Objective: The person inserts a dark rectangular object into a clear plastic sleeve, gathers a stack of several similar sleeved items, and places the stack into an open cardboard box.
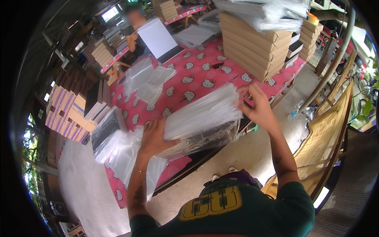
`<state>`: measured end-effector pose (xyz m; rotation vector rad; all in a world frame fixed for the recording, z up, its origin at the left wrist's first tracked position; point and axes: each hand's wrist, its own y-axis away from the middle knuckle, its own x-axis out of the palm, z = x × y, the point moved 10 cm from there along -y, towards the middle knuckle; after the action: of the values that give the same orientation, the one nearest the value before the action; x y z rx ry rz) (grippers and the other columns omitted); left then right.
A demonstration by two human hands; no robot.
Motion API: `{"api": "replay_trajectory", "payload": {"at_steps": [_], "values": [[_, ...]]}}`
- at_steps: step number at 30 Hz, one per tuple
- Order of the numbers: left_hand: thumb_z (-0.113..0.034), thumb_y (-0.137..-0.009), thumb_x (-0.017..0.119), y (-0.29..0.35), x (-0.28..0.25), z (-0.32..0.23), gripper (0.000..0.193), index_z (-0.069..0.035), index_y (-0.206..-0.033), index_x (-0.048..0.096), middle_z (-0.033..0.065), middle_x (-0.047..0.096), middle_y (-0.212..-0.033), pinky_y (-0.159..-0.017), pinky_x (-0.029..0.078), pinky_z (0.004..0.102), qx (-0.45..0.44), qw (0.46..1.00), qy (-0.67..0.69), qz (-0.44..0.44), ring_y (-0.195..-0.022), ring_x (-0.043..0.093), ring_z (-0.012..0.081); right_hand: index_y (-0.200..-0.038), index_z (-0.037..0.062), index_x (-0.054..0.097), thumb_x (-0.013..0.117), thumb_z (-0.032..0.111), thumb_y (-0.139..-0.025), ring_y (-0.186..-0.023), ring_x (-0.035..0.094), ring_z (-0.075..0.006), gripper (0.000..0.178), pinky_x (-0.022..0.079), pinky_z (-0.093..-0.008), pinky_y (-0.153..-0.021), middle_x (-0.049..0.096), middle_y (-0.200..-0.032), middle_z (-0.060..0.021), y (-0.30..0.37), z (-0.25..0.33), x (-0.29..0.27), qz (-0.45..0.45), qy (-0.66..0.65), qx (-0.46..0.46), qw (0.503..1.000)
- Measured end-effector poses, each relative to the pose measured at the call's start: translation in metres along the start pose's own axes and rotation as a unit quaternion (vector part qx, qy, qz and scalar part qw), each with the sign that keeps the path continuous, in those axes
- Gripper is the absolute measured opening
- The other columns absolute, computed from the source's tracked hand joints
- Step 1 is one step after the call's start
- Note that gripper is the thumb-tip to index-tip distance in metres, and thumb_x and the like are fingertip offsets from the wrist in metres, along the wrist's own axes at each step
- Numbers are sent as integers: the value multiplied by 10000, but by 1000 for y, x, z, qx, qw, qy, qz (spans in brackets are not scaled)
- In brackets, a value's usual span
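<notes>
A thick stack of clear plastic bags [205,110] lies in front of me along the near edge of the table. My left hand [156,136] rests flat across its left end, thumb stretched along the near side. At the right end, my right hand [254,103] has its fingers bent and closed at the edge of the plastic; exactly how many layers they pinch I cannot tell. Below the stack, a dark item shows through clear wrap [213,142]. Loose crumpled plastic [122,148] spreads left of my left hand and hangs over the edge.
The table wears a pink cat-print cloth [205,71]. Brown wrapped packages [252,47] are piled at the back right, with plastic on top. More clear bags [148,81] lie at the back left. Across the table a person [136,29] stands behind a white board [158,37]. Boxes [71,110] stand left.
</notes>
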<state>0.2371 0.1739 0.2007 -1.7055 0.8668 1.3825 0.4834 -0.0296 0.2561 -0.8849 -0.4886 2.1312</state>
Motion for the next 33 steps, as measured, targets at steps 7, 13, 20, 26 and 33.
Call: {"api": "replay_trajectory", "payload": {"at_steps": [7, 13, 20, 26, 33], "values": [[-440, -556, 827, -4, -5, -5, 967, -32, -1323, 402, 175, 529, -1170, -1005, 328, 467, 8, 1000, 15, -14, -1153, 479, 346, -973, 10, 628, 668, 37, -826, -751, 590, -173, 155, 468, -287, -673, 587, -821, -51, 18, -55, 14, 55, -60, 16, 997], [-414, -566, 828, -7, -5, -7, 947, -33, -1321, 401, 185, 527, -1187, -1005, 338, 475, 1, 1000, 17, -10, -1145, 487, 362, -1086, 34, 577, 711, 146, -833, -743, 552, -103, 308, 465, -272, -653, 584, -874, -10, 30, -75, -16, -132, -182, 56, 973], [-406, -576, 830, -8, -3, -13, 942, -36, -1328, 399, 169, 516, -1201, -990, 349, 466, 15, 1000, -2, -10, -1144, 477, 357, -1137, 44, 549, 705, 126, -834, -827, 549, -112, 351, 478, -276, -670, 570, -953, -32, 38, -102, 8, -22, -152, 82, 985], [-417, -580, 830, -5, 0, -9, 941, -43, -1329, 400, 160, 515, -1191, -983, 353, 456, 2, 1000, -17, -10, -1143, 470, 346, -1213, 55, 489, 797, 224, -738, -1034, 519, -167, 590, 445, -350, -858, 526, -1096, -69, 49, -64, -23, -120, -143, 15, 982], [-448, -573, 829, -5, 0, -10, 947, -38, -1315, 408, 157, 519, -1158, -961, 360, 457, 14, 1000, -10, -13, -1109, 480, 344, -1193, 44, 564, 691, 144, -832, -918, 598, -262, 396, 481, -359, -838, 604, -999, -99, 48, -71, 24, 9, -30, -33, 999]]}}
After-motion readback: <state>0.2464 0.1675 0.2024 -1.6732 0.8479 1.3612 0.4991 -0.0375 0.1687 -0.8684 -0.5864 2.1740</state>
